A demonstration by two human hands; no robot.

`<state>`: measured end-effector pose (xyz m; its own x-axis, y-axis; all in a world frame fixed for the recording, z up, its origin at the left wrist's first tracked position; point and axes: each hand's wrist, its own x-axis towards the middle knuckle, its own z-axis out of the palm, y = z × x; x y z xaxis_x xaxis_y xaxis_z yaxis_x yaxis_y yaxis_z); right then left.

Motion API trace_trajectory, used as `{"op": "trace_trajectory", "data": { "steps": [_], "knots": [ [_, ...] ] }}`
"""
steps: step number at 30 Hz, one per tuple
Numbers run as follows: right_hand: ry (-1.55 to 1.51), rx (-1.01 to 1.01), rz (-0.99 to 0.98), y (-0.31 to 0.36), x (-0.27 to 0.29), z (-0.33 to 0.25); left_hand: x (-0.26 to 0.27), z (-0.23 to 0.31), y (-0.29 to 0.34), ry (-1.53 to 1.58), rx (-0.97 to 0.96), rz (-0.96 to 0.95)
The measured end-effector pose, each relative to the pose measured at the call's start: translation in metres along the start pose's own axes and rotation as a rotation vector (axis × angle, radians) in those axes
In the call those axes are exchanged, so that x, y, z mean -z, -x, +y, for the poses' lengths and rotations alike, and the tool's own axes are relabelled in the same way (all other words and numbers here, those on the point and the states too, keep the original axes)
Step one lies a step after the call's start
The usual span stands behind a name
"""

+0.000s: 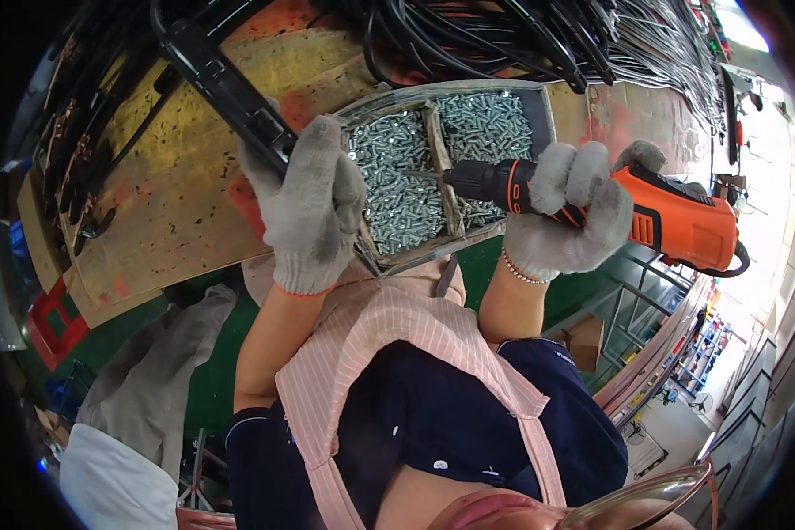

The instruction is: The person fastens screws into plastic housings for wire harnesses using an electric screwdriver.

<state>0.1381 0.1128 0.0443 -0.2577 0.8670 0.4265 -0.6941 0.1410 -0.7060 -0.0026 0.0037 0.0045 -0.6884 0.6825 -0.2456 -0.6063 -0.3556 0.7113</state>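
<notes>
My left hand, in a grey-white knitted glove, is closed round the end of a long black plastic housing that slants up to the left. My right hand, gloved alike, grips an orange and black power screwdriver. Its bit points left toward my left hand, above a two-part box of small silver screws. Whether a screw sits on the bit's tip is too small to tell. A worn divider separates the box's two compartments.
The box stands at the near edge of a stained wooden table. Black cables lie in a heap behind it, with more cables at the far right and black parts at the left. A red plastic stool stands lower left.
</notes>
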Motion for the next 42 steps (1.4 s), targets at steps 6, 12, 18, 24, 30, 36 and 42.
{"op": "trace_trajectory", "data": {
  "steps": [6,12,18,24,30,36,42],
  "knots": [
    [-0.002,-0.053,0.005,0.001,-0.002,0.003,-0.001,-0.001,0.001,-0.008,0.029,0.092],
    [-0.029,-0.05,-0.094,-0.002,0.002,0.003,0.005,-0.002,0.0,-0.001,0.026,0.061],
    [-0.19,-0.041,0.041,-0.016,0.002,-0.025,0.007,-0.014,0.005,-0.066,0.002,0.086],
    [-0.359,-0.087,-0.023,-0.023,0.004,-0.036,-0.014,-0.015,0.028,-0.017,0.226,0.162],
    [-0.195,-0.016,0.091,-0.015,0.007,-0.023,-0.009,-0.016,0.025,0.108,0.184,0.1],
    [-0.363,-0.096,0.061,-0.023,0.009,-0.029,-0.002,-0.02,0.026,0.218,0.15,0.102],
    [-0.528,-0.102,-0.103,-0.024,-0.01,-0.037,0.0,-0.017,0.025,0.077,0.264,-0.006]
  ]
}}
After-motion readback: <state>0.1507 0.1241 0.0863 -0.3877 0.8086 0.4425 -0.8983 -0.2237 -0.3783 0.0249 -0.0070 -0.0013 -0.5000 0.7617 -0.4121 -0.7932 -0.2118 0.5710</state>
